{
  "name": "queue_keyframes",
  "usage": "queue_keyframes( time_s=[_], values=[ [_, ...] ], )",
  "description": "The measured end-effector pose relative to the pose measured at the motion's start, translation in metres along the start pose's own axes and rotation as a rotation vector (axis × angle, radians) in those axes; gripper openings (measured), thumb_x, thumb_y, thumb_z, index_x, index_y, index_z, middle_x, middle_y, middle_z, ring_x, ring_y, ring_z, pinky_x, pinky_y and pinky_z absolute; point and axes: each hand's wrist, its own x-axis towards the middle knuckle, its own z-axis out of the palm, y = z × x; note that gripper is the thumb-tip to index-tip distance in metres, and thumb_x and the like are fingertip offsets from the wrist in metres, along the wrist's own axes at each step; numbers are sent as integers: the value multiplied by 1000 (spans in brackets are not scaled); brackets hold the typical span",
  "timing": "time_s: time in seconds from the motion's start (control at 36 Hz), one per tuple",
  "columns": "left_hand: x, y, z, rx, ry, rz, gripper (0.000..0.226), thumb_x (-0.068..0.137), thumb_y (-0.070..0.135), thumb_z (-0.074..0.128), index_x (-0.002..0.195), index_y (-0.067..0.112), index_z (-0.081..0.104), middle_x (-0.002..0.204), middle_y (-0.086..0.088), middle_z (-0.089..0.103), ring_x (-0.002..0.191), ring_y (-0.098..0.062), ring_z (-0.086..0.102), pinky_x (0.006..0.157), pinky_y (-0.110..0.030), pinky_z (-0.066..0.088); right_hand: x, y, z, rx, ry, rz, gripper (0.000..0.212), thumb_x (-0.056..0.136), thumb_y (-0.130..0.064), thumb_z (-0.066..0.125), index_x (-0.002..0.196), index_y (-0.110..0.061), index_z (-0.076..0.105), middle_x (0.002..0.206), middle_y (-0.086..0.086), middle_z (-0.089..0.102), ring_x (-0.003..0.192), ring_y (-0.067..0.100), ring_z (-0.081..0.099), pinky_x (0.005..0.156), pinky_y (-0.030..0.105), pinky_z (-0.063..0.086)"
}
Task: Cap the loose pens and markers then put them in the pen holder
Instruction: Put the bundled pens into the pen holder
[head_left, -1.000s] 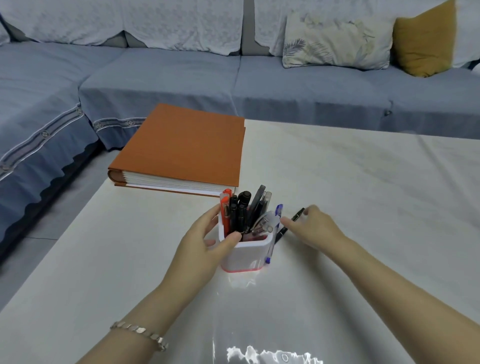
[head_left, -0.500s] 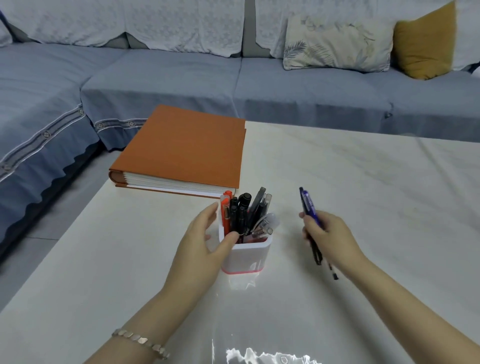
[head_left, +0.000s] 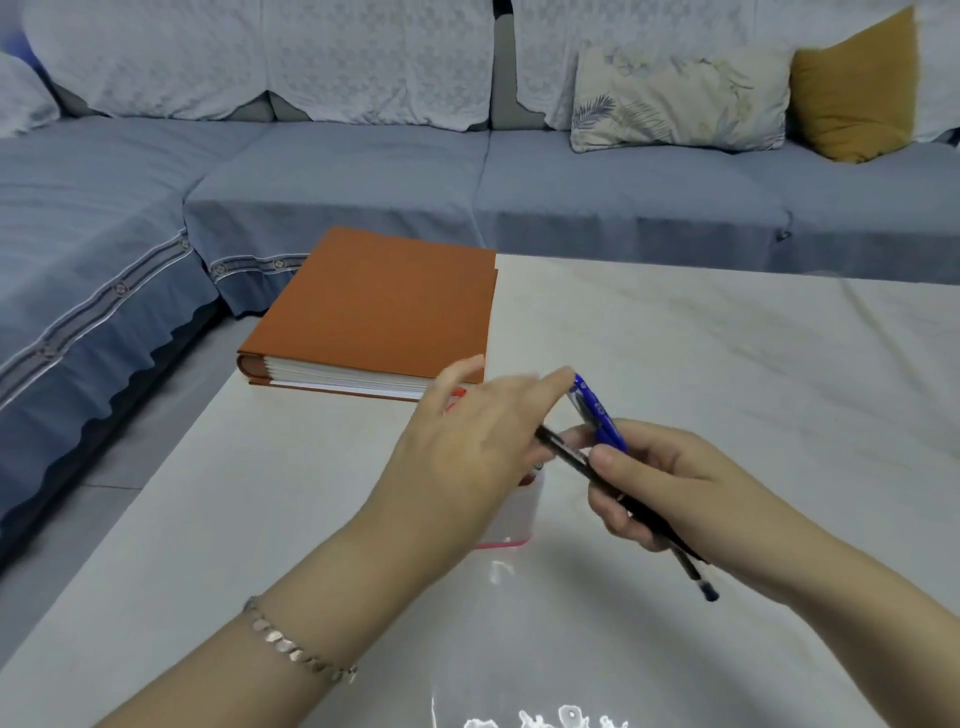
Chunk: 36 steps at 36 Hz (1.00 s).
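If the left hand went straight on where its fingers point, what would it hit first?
Most likely the blue pen that the right hand holds; the left hand looks almost at its upper end, though depth is unclear.

Left hand (head_left: 467, 441) with fingers outstretched, right hand (head_left: 670, 483) curled around pens (head_left: 597, 413)

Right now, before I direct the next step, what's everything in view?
table: one, white marble
blue pen: one, blue, in right hand
black pen: one, black, in right hand
pen holder: one, white with red base, on table behind left hand
book: one, orange, table's far left
sofa: one, blue-grey, behind table
leaf-print cushion: one, pale, on sofa
mustard cushion: one, mustard, sofa's right end
bracelet: one, silver, left wrist
left hand: open, fingertips near blue pen's top
right hand: grips both pens
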Motion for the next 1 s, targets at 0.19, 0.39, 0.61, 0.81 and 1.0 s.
queue_keyframes(
  time_s=[0.19, 0.39, 0.61, 0.81, 1.0],
  values=[
    [-20, -9, 5, -115, -114, -256, 31, 84, 21, 36, 111, 24, 50, 76, 4, 52, 71, -16, 40, 63, -24, 24, 8, 1, -17, 32, 550, -68, 33, 96, -31, 34, 81, -18, 61, 57, -2, 50, 45, 6, 39, 38, 12, 28],
    [-25, 3, -3, -851, 148, -665, 23, 93, 41, 30, 76, 34, 44, 50, 13, 44, 48, -4, 36, 51, -23, 33, 13, 10, -7, -41, 542, -210, 28, 99, -18, 27, 97, -34, 50, 61, -4, 61, 52, 4, 51, 51, 13, 40],
    [-16, -2, -3, -1249, 290, -743, 23, 97, 5, 31, 92, 17, 49, 69, 6, 68, 71, -7, 66, 70, -16, 54, 13, 1, 11, 37, 534, -444, 29, 95, 3, 32, 96, -24, 44, 94, 3, 64, 82, 11, 68, 78, 20, 53],
    [-20, 1, 10, -1030, 386, -645, 58, 90, -8, 43, 114, 45, 36, 92, 7, 66, 97, -4, 64, 94, -22, 48, 25, 7, 36, -120, 571, -801, 49, 90, -4, 37, 120, -43, 36, 96, 4, 59, 90, 21, 66, 85, 30, 52],
    [-30, -3, 25, -1005, 340, -604, 91, 87, -13, 44, 113, 72, 26, 97, 18, 65, 107, -1, 61, 91, -19, 48, 49, 51, 48, -430, 543, -598, 44, 86, -6, 43, 112, -42, 45, 94, -9, 61, 90, 3, 57, 81, 10, 44]
  ],
)
